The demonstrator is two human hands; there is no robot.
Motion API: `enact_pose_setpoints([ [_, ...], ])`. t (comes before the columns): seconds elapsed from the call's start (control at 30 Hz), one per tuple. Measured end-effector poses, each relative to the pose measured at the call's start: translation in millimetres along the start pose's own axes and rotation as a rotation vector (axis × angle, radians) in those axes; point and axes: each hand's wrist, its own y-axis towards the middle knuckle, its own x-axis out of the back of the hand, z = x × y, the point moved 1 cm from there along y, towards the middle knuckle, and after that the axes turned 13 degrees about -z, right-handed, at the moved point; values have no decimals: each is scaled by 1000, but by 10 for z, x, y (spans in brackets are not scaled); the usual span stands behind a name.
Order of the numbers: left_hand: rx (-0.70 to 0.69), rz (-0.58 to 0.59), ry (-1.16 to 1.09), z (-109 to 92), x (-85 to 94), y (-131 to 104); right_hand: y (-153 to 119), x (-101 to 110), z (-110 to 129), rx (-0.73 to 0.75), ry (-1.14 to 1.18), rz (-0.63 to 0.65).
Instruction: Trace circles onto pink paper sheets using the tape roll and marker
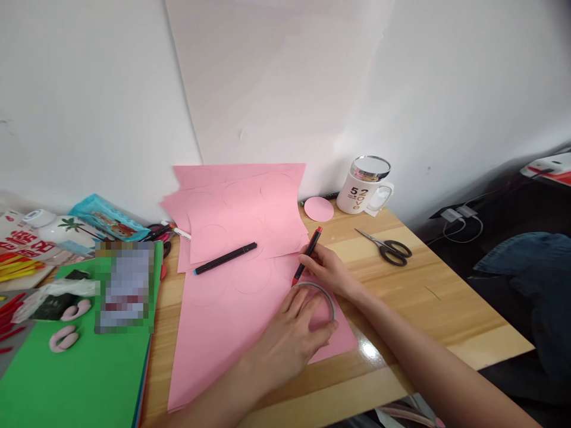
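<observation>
My left hand [297, 327] rests on the pink paper [214, 345], its fingers gripping a round ring [329, 297] that lies flat near the sheet's right edge. In my right hand [323, 264] is a black marker with a red end [312, 242], its tip down at the ring's upper left edge. Faint circles are drawn on this sheet and on the pink sheets [241, 208] behind it. A second black marker [225, 258] lies across the sheets, left of my hands.
Scissors [388, 246], a white mug [357, 193] and a pink paper disc [319, 209] are at the back right. Green sheets [66, 380] on the left hold a blurred phone-like object [125, 285] and pink curved pieces [63, 338]. A white bottle [57, 232] stands behind.
</observation>
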Motion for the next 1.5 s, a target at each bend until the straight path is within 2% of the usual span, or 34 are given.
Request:
enact_pose_setpoints([
  [0.23, 43, 68, -40, -2, 64, 59, 2, 29, 28, -11, 14, -27],
  [0.37, 32, 52, -27, -11, 58, 44, -14, 74, 27, -31, 5, -86],
  [0.47, 27, 31, -28, -13, 53, 35, -42, 136, 29, -57, -11, -134],
  [0.6, 40, 64, -50, -6, 74, 35, -115, 271, 6, -105, -55, -206],
  [0.9, 40, 224, -60, 6, 203, 103, -562, 616, -158, -213, -11, -357],
  [1.13, -5, 260, -52, 37, 187, 144, -877, 686, -152, -249, 248, -537],
  [1.23, -15, 246, -46, 43, 182, 162, -930, 672, -147, -249, 288, -543],
  [1.5, 21, 207, -80, 37, 195, 205, -984, 656, -25, -139, 6, -420],
])
